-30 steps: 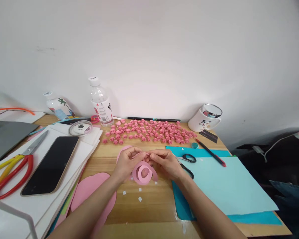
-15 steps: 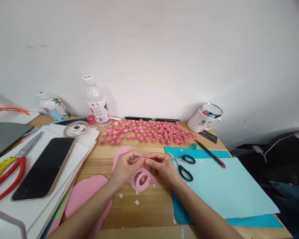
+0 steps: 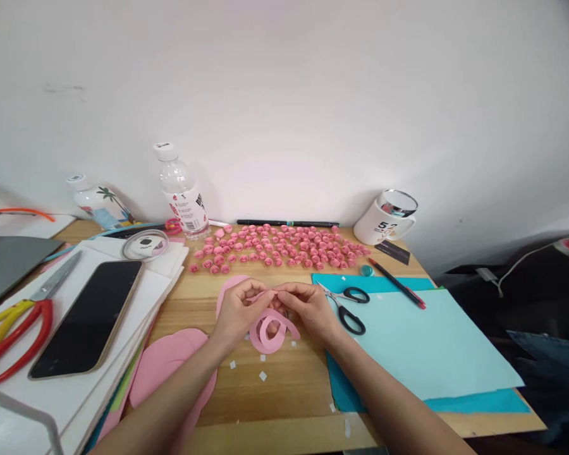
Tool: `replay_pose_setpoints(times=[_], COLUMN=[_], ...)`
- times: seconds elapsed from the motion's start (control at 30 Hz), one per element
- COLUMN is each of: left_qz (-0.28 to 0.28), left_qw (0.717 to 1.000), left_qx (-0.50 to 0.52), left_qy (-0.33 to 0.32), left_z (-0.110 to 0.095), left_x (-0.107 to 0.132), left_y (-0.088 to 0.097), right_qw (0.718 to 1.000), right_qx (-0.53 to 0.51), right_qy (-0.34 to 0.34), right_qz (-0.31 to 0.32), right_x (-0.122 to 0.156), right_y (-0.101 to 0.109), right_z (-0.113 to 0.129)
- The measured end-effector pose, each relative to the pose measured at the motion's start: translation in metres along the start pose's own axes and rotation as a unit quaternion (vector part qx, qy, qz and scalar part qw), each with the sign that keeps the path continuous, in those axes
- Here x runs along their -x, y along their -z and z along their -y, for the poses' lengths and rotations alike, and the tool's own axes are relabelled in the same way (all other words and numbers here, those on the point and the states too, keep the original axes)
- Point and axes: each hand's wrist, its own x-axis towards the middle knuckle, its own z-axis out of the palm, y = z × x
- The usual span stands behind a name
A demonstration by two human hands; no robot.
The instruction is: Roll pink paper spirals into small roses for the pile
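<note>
Between my two hands is a pink paper spiral strip (image 3: 268, 346), its loose coils hanging below the fingers. My left hand (image 3: 241, 311) pinches the strip's upper end between thumb and fingertips. Touching it at the same spot, my right hand (image 3: 309, 308) also has thumb and fingers closed on the strip's end; the very tip is hidden by the fingers. Behind the hands lie many small rolled pink paper roses (image 3: 308, 243). A pink paper piece (image 3: 225, 292) shows behind my left hand, and more pink paper rounds (image 3: 171, 360) lie under my left forearm.
Black-handled scissors (image 3: 352, 309) rest on blue paper sheets (image 3: 436, 347) at right, near a pencil (image 3: 398, 283) and a white mug (image 3: 384, 218). On the left, a phone (image 3: 90, 316) and red-yellow scissors (image 3: 28, 316) lie on white paper. A bottle (image 3: 183, 196) stands by the wall.
The view has shifted slightly. Both hands still pinch the strip's end, with only small finger movements, and the hanging coils sit a little differently.
</note>
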Motion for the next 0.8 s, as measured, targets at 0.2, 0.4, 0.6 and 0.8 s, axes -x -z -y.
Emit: replay_pose_setpoints(times=[0.2, 0.4, 0.6, 0.8], left_qz=[-0.001, 0.001, 0.007, 0.001], left_qw=[1.0, 1.0, 1.0, 0.999], left_qx=[0.008, 0.001, -0.018, -0.03], left_qy=[0.002, 0.007, -0.002, 0.011], left_z=[0.0016, -0.0005, -0.0014, -0.0034], left_x=[0.0003, 0.0002, 0.0007, 0.0015], left_y=[0.0003, -0.0001, 0.0005, 0.0003], right_qw=[1.0, 1.0, 1.0, 0.999], right_qx=[0.002, 0.008, 0.006, -0.015], right_qy=[0.008, 0.016, 0.021, 0.028], right_qz=[0.002, -0.007, -0.022, -0.034], right_x=[-0.0008, -0.0007, -0.0004, -0.0007], right_y=[0.0008, 0.0009, 0.0005, 0.0009], right_z=[-0.0015, -0.0012, 0.0009, -0.0003])
